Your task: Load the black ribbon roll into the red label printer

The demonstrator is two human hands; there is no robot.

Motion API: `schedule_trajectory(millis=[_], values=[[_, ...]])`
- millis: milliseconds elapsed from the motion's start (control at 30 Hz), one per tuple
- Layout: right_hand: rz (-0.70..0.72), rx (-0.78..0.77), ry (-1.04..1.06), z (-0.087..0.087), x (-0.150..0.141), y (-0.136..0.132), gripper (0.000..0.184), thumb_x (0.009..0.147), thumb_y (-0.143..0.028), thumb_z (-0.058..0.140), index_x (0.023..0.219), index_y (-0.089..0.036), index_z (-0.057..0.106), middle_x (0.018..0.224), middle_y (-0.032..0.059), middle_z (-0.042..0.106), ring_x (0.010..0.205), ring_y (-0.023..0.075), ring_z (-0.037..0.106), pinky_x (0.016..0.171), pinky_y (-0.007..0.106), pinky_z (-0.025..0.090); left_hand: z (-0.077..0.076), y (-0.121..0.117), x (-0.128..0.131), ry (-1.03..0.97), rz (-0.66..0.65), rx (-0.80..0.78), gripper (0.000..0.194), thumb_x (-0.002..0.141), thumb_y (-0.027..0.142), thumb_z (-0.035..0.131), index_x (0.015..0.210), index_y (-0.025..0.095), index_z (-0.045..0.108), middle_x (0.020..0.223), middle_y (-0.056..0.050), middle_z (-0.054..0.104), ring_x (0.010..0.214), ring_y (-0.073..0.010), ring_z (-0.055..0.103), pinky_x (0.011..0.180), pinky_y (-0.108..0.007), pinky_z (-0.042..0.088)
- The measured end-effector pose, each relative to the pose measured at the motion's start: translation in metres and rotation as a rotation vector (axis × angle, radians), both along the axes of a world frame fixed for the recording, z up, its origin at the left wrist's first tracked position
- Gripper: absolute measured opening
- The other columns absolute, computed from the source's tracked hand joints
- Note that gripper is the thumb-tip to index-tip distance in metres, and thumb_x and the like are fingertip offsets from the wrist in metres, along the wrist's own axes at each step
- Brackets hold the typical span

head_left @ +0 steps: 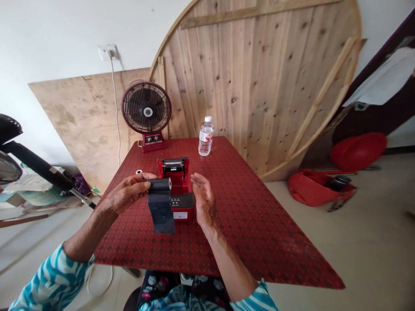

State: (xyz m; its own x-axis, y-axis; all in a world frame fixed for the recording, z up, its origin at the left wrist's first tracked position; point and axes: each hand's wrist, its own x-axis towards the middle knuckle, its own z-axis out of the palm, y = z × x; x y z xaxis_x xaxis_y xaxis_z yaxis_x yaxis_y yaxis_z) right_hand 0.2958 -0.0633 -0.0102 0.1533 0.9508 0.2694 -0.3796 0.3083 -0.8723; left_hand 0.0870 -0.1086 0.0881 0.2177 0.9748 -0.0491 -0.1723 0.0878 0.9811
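A roll of black ribbon [159, 185] is pinched in my left hand [131, 192], with its loose end hanging down in front. Behind and beside it sits a red label printer [186, 211], its lid raised and the inside bay showing. Part of the printer is hidden by the ribbon. My right hand [204, 198] is at the printer's right side, fingers apart and holding nothing; whether it touches the printer I cannot tell. Just beyond my left hand, a small white-and-black roll [139, 171] lies on the table.
The red patterned table [253, 224] carries a small fan [147, 112] at the back left and a water bottle [205, 137] at the back. A large round wooden board [259, 77] leans on the wall. A red bag [311, 188] rests on the floor to the right.
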Motion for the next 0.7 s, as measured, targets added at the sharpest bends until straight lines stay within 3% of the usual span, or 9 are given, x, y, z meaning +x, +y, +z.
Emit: schedule_trajectory(millis=[167, 300, 400, 467, 600, 700], values=[[0.225, 0.152, -0.174, 0.050, 0.014, -0.028, 0.031, 0.084, -0.043, 0.059, 0.112, -0.029, 0.065, 0.115, 0.0030, 0.066, 0.105, 0.0190, 0.061, 0.097, 0.038, 0.046, 0.005, -0.009, 0.016, 0.142, -0.005, 0.045, 0.035, 0.073, 0.042, 0.074, 0.096, 0.015, 0.071, 0.081, -0.006, 0.071, 0.072, -0.0170, 0.062, 0.068, -0.026, 0.047], [0.376, 0.179, -0.308, 0.073, 0.020, -0.040, 0.025, 0.077, -0.035, 0.067, 0.101, -0.030, 0.070, 0.099, 0.0004, 0.071, 0.088, 0.0182, 0.062, 0.088, 0.038, 0.050, 0.012, -0.013, 0.027, 0.342, 0.010, 0.093, 0.034, 0.070, 0.046, 0.075, 0.091, 0.019, 0.073, 0.077, -0.004, 0.070, 0.069, -0.0187, 0.061, 0.067, -0.028, 0.046], [0.451, 0.116, -0.289, 0.074, 0.017, -0.047, 0.024, 0.076, -0.033, 0.069, 0.100, -0.029, 0.071, 0.098, 0.0000, 0.072, 0.090, 0.0190, 0.063, 0.084, 0.035, 0.050, 0.010, -0.010, 0.027, 0.352, -0.004, 0.109, 0.040, 0.070, 0.053, 0.073, 0.091, 0.019, 0.074, 0.074, -0.005, 0.070, 0.068, -0.0197, 0.062, 0.066, -0.029, 0.048], [0.471, 0.025, -0.144, 0.070, 0.013, -0.049, 0.026, 0.077, -0.037, 0.068, 0.100, -0.027, 0.070, 0.097, 0.0007, 0.072, 0.091, 0.0192, 0.064, 0.081, 0.034, 0.051, 0.002, -0.006, 0.025, 0.264, 0.022, 0.137, 0.049, 0.073, 0.059, 0.068, 0.095, 0.016, 0.074, 0.076, -0.008, 0.071, 0.067, -0.0206, 0.064, 0.065, -0.030, 0.050], [0.419, -0.143, 0.240, 0.063, -0.004, -0.047, 0.034, 0.077, -0.047, 0.066, 0.104, -0.026, 0.066, 0.096, 0.0019, 0.072, 0.090, 0.0191, 0.066, 0.078, 0.033, 0.052, -0.027, -0.006, 0.029, 0.190, 0.230, 0.213, 0.051, 0.066, 0.052, 0.078, 0.102, 0.016, 0.069, 0.098, -0.011, 0.073, 0.084, -0.0251, 0.068, 0.074, -0.033, 0.053], [0.367, -0.179, 0.396, 0.061, -0.018, -0.043, 0.037, 0.075, -0.050, 0.067, 0.105, -0.028, 0.064, 0.099, 0.0017, 0.072, 0.092, 0.0188, 0.066, 0.079, 0.033, 0.052, -0.051, -0.016, 0.047, 0.238, 0.287, 0.284, 0.051, 0.063, 0.045, 0.083, 0.104, 0.019, 0.067, 0.103, -0.010, 0.072, 0.099, -0.0285, 0.066, 0.087, -0.037, 0.051]])
